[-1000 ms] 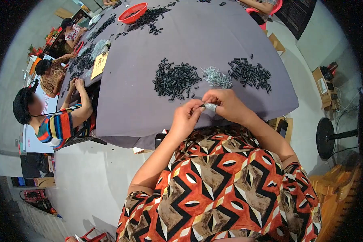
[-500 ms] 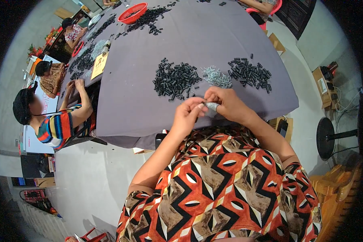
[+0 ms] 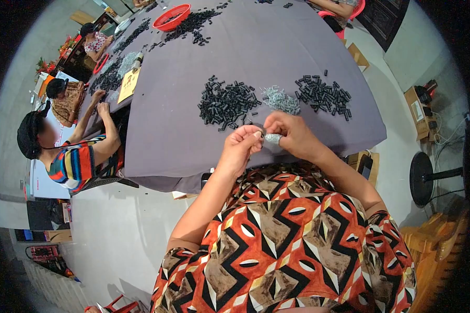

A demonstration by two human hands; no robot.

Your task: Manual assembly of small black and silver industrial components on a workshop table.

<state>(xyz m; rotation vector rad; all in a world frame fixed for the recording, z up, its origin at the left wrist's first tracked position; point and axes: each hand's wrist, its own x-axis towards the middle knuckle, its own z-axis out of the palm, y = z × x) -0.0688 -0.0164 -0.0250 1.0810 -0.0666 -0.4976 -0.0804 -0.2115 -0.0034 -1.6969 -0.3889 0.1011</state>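
- Our left hand [image 3: 241, 148] is nearly closed, thumb and fingertips pinching a small dark piece [image 3: 261, 134], mostly hidden
- Our right hand [image 3: 293, 134] curls beside it over a silvery bulge [image 3: 272, 138] (a finger wrap or bunched pins, we cannot tell); whether its fingertips grip anything is unclear
- Both meet above the grey tablecloth [image 3: 167, 112], near the left black tube heap [image 3: 228, 103], silvery pin heap [image 3: 280, 100] and right black tube heap [image 3: 324, 97]
- We judge this as fitting small parts together, which calls next for a steady left pinch and careful right-hand alignment
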